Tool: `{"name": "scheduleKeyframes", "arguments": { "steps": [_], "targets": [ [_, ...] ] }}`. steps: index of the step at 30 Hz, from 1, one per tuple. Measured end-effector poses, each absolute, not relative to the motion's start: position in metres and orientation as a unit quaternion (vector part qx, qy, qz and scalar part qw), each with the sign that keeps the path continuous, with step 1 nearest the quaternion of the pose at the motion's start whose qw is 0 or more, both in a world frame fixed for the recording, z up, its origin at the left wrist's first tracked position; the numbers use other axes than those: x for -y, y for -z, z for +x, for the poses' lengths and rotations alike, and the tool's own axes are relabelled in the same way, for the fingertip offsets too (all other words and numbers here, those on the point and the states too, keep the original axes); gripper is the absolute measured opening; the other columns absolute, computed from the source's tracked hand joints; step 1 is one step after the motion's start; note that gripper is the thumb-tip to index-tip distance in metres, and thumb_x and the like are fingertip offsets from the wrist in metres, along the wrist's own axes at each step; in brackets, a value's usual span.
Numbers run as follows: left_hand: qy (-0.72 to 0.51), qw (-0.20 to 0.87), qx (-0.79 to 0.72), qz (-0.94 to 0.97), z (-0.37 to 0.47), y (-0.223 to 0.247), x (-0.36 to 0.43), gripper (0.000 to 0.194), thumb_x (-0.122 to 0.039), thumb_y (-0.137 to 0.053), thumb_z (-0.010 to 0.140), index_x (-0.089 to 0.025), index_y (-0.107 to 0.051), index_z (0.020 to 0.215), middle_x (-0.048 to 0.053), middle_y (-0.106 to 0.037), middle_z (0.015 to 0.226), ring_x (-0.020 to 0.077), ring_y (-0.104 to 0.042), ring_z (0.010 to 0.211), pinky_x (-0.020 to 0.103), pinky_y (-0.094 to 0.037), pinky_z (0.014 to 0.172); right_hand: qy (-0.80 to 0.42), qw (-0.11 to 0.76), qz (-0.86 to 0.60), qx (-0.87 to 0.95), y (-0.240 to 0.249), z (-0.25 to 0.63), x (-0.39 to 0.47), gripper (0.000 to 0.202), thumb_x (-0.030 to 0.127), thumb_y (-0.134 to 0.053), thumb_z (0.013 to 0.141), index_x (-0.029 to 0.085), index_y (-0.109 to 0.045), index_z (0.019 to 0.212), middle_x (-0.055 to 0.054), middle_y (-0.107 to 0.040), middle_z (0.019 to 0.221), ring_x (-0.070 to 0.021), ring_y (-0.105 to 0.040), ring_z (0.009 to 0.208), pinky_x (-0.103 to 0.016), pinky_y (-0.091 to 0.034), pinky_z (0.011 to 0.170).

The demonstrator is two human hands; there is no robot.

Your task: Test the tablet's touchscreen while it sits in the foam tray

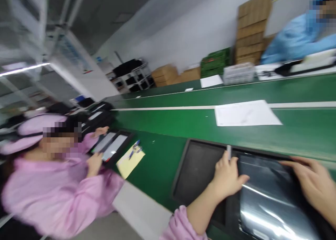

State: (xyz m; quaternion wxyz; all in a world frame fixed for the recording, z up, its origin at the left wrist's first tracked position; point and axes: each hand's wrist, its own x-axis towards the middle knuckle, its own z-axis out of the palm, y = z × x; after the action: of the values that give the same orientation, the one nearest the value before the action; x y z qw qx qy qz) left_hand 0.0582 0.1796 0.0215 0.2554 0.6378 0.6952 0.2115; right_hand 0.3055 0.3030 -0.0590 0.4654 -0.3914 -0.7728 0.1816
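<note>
A black tray (198,170) with two compartments lies on the green bench in front of me. In its right compartment is a glossy dark panel (267,191) with bright reflections, possibly film-covered. My left hand (228,178) is over the tray's middle divider, its thumb pointing toward the panel. A small light-grey strip (229,151) sticks up from its closed fingers; its kind is unclear. At the panel's right edge is my right hand (313,184), fingers stretched out along the top corner, seeming to touch it. The left compartment shows bare black lining.
To the left, a co-worker in pink (60,194) handles another black tray (126,136). A yellow paper (128,163) with pens lies between us. White sheets (244,114) rest beyond my tray. A person in blue (291,40) is across the bench, near a clear plastic box (238,74).
</note>
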Motion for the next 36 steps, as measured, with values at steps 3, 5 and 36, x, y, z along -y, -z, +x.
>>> {"name": "scheduleKeyframes", "arguments": {
  "steps": [3,5,36],
  "targets": [
    [-0.209,0.255,-0.701,0.632,0.052,-0.029,-0.182,0.065,-0.042,-0.065,0.09,-0.014,-0.048,0.146,0.027,-0.027,0.167,0.0438,-0.033,0.153,0.063,-0.031,0.124,-0.149,0.457,-0.445,0.756,0.047,0.294,-0.298,0.06,0.056,-0.03,0.106,0.027,-0.079,0.086,-0.016,-0.062,0.1,-0.0379,-0.061,0.094,-0.061,-0.05,0.084],
    [-0.202,0.252,-0.703,0.634,0.048,-0.031,-0.185,0.062,-0.038,-0.06,0.092,-0.012,-0.047,0.146,0.027,-0.025,0.168,0.0423,-0.031,0.155,0.061,-0.029,0.125,-0.121,0.449,-0.466,0.753,0.041,0.286,-0.297,0.06,0.052,-0.03,0.108,0.024,-0.08,0.092,-0.016,-0.06,0.107,-0.0364,-0.058,0.102,-0.06,-0.051,0.091],
    [-0.271,0.224,-0.682,0.641,0.025,-0.025,-0.208,0.067,-0.05,-0.033,0.102,-0.015,-0.028,0.159,0.019,-0.04,0.164,0.0292,-0.039,0.153,0.049,-0.036,0.125,-0.247,-0.02,-0.602,0.759,-0.079,0.246,-0.335,0.047,0.045,-0.061,0.105,0.005,-0.073,0.126,-0.03,-0.044,0.15,-0.0352,-0.069,0.111,-0.042,-0.055,0.099]
  ]
}}
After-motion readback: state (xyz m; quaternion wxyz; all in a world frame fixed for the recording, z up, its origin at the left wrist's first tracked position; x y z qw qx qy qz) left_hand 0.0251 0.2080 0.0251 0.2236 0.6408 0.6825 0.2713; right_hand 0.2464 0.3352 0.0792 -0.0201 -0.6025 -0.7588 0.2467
